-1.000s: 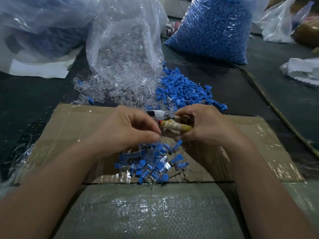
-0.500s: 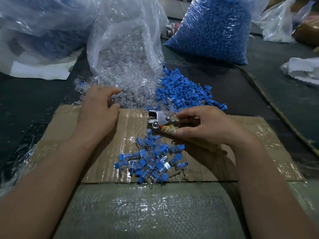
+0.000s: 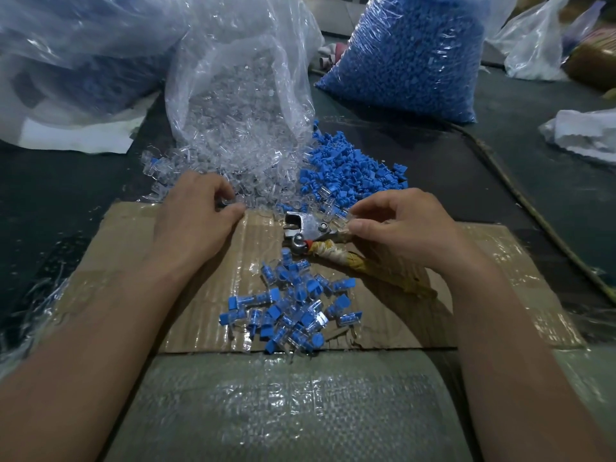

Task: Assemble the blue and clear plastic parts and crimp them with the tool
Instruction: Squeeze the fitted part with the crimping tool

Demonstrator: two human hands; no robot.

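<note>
Since half a second ago the right hand [image 3: 403, 228] has slid off the crimping tool [image 3: 305, 228]. The tool now lies on the cardboard sheet [image 3: 200, 295], metal head toward the heaps, tape-wrapped handles under the wrist. The thumb and forefinger meet by the head; whether that grip holds anything I cannot tell. The left hand [image 3: 196, 221] pinches a clear part [image 3: 226, 205] at the edge of the spilled clear parts [image 3: 233, 155]. Assembled pieces [image 3: 293, 305] lie heaped nearer on the cardboard, and loose blue parts [image 3: 350, 171] lie beyond the tool on the dark tabletop [image 3: 500, 168].
</note>
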